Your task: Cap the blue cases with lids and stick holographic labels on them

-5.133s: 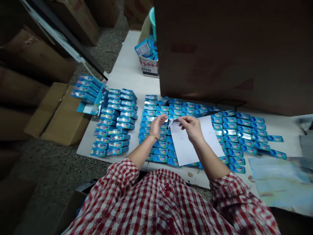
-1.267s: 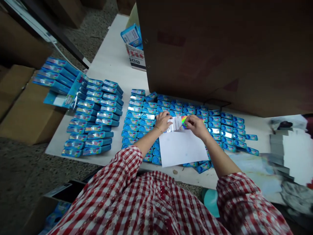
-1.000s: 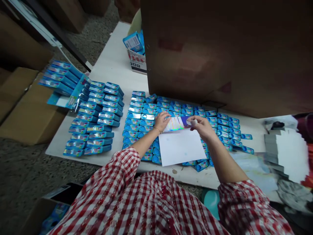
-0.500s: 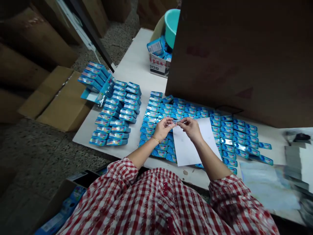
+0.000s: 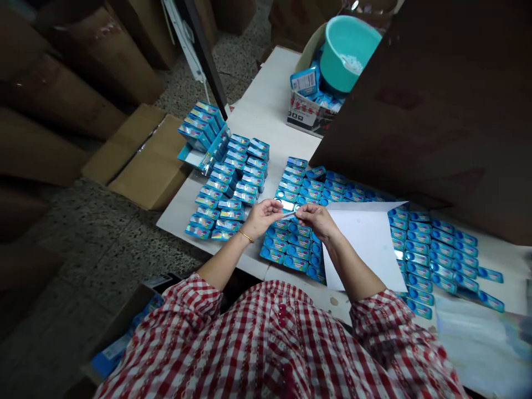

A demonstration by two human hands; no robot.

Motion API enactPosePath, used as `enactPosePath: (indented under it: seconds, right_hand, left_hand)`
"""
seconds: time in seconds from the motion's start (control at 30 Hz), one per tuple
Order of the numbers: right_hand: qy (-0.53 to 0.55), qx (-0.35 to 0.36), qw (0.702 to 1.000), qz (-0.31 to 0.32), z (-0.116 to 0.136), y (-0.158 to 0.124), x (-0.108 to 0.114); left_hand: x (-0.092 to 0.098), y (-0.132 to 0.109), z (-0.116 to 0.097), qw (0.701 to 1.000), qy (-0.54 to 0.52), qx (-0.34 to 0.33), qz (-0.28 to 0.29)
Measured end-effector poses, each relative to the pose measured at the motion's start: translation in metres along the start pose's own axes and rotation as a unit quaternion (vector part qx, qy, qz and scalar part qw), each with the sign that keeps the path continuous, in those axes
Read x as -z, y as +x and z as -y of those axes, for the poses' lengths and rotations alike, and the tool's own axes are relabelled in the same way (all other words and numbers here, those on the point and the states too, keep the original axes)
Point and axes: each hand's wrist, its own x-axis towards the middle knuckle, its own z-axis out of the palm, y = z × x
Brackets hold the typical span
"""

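Between my two hands a small, thin, pale strip (image 5: 288,214) is stretched above the rows of blue packs (image 5: 297,250). My left hand (image 5: 262,218) pinches its left end, and my right hand (image 5: 315,219) pinches the right end. What exactly the strip is, I cannot make out. A white sheet of paper (image 5: 361,244) lies over part of the rows, beneath and beside my right forearm. More blue packs (image 5: 228,204) stand in two columns left of my left hand.
A blue tray holding packs (image 5: 201,130) sits at the table's left edge. Behind stands a carton (image 5: 305,113) with a turquoise basin (image 5: 341,66). A large brown board (image 5: 436,111) blocks the back right. Flattened cardboard (image 5: 137,155) lies on the floor.
The view has swung left, so the table and packs appear farther right. My hands have shifted left relative to the packs and paper, and the strip between them shows more clearly.
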Motion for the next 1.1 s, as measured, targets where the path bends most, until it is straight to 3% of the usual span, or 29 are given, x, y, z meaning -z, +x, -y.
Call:
enactPosePath:
  seconds: [0.23,0.3,0.4,0.5,0.67,0.9,1.1]
  right_hand:
    - [-0.018,0.058,0.995,-0.080,-0.002,0.003,0.017]
    - [-0.039,0.072,0.995,-0.058,-0.001,-0.001,0.010]
    - [-0.042,0.078,0.996,0.001,0.002,-0.006,-0.015]
    - [-0.051,0.101,0.993,0.021,0.005,-0.006,-0.038]
    - [-0.065,0.114,0.990,0.051,0.006,-0.005,-0.048]
    - [-0.037,0.119,0.991,-0.039,-0.002,-0.010,-0.042]
    - [-0.006,0.105,0.991,-0.088,-0.006,-0.029,-0.038]
  left_hand:
    - [0.030,-0.008,0.001,0.998,-0.023,0.024,-0.053]
    - [0.033,-0.009,-0.001,0.998,-0.034,0.023,-0.057]
    - [0.030,-0.010,-0.004,0.997,-0.042,0.021,-0.058]
    - [0.026,-0.011,-0.007,0.998,-0.028,0.017,-0.048]
    - [0.024,-0.015,-0.012,1.000,0.009,0.002,-0.018]
    - [0.021,-0.021,-0.017,0.997,0.073,-0.032,-0.023]
    - [0.013,-0.024,-0.018,0.996,0.082,-0.036,0.021]
